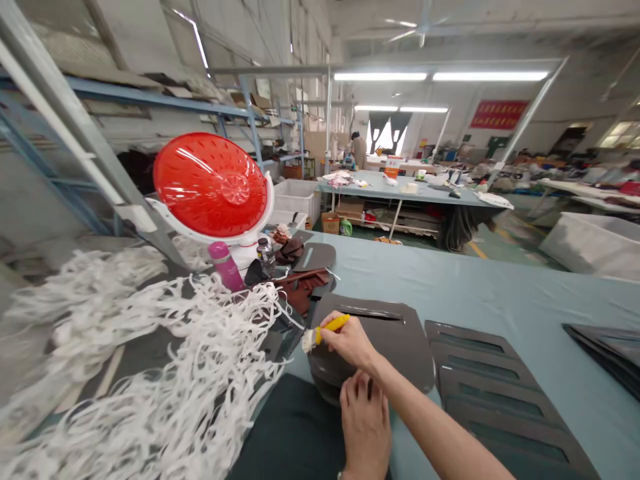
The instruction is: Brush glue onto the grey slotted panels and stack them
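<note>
Hands of the person at the near edge of a pale blue-grey worktable [500, 293]. Left hand [365, 420], fingers together and flat, presses on the near rim of a stack of dark grey cut panels [395, 340]. Right hand [350, 341], reaching across above the left, has its fingers clamped on a yellow-handled brush [325, 331] whose pale bristles sit at the left edge of the top panel. To the right, a fanned row of slotted dark panels [495, 393] lies overlapping on the table; further dark pieces [607, 353] lie at the right margin. To the left, a heap of white strip offcuts [150, 373] covers the surface. Behind the stack lie brown leather scraps [305, 287] and more grey pieces. Beyond these stand a pink bottle [226, 267], a small dark jar [265, 252] and a white fan with a red grille [210, 185], tilted upward. A blue metal rack [150, 100] runs along the left wall. In the middle distance, white bins [297, 197] and a second table [400, 190] with clutter on it and boxes beneath. Far end: a standing person [358, 150], fluorescent strip lights [440, 76], a ceiling fan [417, 27] and a red banner [497, 114] on the far wall.
</note>
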The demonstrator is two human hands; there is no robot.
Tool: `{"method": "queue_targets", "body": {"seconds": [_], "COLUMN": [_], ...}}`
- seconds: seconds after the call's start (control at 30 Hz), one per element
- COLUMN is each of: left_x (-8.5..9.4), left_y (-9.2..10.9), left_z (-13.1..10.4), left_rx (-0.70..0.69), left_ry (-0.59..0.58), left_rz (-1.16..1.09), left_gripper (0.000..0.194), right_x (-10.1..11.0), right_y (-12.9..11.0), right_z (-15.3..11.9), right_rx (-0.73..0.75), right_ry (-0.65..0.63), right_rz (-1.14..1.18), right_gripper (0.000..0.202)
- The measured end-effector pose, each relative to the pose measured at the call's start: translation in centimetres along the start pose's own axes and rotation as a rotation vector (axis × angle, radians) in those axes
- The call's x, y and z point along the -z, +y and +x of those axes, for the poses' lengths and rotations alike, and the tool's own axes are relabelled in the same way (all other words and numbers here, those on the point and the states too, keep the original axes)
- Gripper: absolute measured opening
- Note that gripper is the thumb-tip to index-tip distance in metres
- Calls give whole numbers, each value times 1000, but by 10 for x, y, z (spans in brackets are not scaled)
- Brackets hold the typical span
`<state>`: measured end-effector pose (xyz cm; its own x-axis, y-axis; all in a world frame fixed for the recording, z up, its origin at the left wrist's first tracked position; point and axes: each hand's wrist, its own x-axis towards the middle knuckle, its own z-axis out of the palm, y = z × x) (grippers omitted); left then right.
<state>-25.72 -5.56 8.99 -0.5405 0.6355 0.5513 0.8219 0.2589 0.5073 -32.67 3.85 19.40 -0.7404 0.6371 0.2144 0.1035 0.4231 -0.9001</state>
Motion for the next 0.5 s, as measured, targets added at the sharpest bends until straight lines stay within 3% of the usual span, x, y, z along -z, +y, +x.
{"method": "queue_targets", "body": {"seconds": [0.13, 0.23, 0.3, 0.43, 0.5], "left_x": [1, 8, 12, 14, 15], "left_y": [-2, 0, 1, 2, 4], "left_z": [3, 8, 11, 12, 13], "left_rx": [-14, -26, -14, -41, -45], "left_ry": [30, 5, -37, -86, -79], "left_rz": [-74, -80, -72, -31, -13], "left_gripper": [34, 32, 32, 33, 33], "right_x": [-4, 13, 42, 131, 166], "right_y": [13, 26, 36, 53, 56], "right_z": [45, 57, 48, 1, -26], "right_rx": [-12, -47, -100, -244, -288], "right_ry": [425, 440, 486, 818, 921], "right_rz": [-111, -98, -132, -368, -461], "right_gripper": [21, 26, 27, 27, 27]}}
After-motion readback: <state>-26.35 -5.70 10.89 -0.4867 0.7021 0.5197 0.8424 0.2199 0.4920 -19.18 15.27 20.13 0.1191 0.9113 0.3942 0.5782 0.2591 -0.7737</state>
